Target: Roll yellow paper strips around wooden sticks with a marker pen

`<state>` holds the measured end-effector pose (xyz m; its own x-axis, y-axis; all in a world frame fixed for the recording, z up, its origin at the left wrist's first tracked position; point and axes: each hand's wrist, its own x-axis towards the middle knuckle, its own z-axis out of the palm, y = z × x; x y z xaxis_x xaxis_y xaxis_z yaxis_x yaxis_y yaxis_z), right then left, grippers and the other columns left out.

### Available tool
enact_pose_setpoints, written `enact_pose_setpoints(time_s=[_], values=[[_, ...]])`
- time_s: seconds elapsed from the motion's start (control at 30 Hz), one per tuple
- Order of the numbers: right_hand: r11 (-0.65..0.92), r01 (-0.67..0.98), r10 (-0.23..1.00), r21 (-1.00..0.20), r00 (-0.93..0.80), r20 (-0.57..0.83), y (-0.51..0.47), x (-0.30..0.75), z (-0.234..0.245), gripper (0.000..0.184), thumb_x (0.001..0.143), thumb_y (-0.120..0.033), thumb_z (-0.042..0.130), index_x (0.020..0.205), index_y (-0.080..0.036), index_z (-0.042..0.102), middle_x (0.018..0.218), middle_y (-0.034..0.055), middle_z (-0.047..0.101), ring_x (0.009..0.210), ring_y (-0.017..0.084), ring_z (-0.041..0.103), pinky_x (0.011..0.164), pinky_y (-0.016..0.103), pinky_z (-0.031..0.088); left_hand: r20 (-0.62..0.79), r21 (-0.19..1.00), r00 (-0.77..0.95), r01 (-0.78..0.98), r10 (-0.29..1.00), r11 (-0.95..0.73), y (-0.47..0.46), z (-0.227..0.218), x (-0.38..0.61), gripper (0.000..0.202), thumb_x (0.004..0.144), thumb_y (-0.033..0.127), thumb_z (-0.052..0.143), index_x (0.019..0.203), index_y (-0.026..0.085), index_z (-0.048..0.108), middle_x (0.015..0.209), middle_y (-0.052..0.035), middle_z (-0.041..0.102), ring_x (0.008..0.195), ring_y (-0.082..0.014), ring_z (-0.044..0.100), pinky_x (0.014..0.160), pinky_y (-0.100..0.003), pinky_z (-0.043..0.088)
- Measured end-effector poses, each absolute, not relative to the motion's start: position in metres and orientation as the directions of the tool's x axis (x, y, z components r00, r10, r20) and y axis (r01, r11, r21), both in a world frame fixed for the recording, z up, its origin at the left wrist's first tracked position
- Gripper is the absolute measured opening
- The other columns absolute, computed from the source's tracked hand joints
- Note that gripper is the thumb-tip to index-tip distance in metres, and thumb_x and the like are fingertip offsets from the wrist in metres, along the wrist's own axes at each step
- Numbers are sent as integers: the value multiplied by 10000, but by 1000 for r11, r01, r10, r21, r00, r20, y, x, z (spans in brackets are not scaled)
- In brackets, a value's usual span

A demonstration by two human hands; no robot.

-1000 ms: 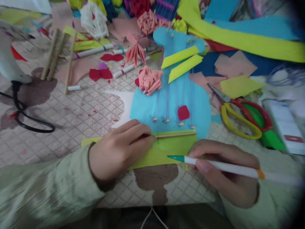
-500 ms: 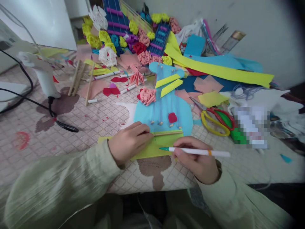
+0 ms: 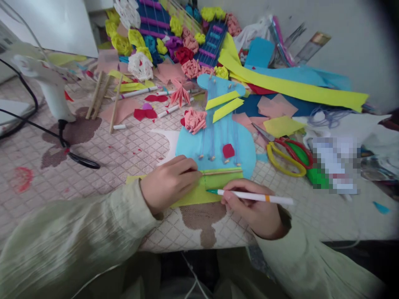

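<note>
My right hand [image 3: 254,209] holds a white felt-tip pen [image 3: 249,196] with an orange band; its green tip meets a yellow paper strip [image 3: 190,197]. A dashed green line runs down the strip by the tip. Across the strip's upper edge lies a thin wooden stick [image 3: 222,172]. The fingers of my left hand [image 3: 171,182] are closed at the stick's left end, pressing on the paper. Just beyond is a light-blue guitar-shaped cutout [image 3: 190,145] with strings, a red paper piece [image 3: 228,150] and two yellow strips across its neck.
Yellow-handled scissors [image 3: 286,160] lie to the right. A white glue gun [image 3: 51,91] with a black cable stands at left. Paper flowers [image 3: 140,66], wooden sticks [image 3: 116,104], pens and paper scraps crowd the back. A long yellow strip [image 3: 299,89] lies at back right.
The pen tip has moved slightly left and down to the paper, and a dashed green line now shows there. My left hand stays at the stick.
</note>
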<state>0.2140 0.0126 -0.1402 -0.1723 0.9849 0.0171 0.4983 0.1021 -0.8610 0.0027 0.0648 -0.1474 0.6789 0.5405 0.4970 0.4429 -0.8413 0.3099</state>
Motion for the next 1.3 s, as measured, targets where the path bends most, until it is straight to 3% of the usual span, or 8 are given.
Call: enact_pose_setpoints(time_s=[0.33,1.3], values=[[170,544,981,-822,-172,89,12,210,-135,45,735,-217,580,711,-189,606,567,-19,629,469,86,529,398,187,391,503,312,677,438,537,-843,65,-146,2,185,851,115,435,883,105,617,812,-84,606,728,-145,538,628,-276,502],[169,563,980,-809,-187,74,13,211,-133,56,738,-208,572,705,-184,609,570,-24,634,474,79,535,413,181,404,471,328,680,456,561,-828,64,-145,2,189,855,121,426,889,122,611,824,-71,604,745,-143,538,652,-272,494]])
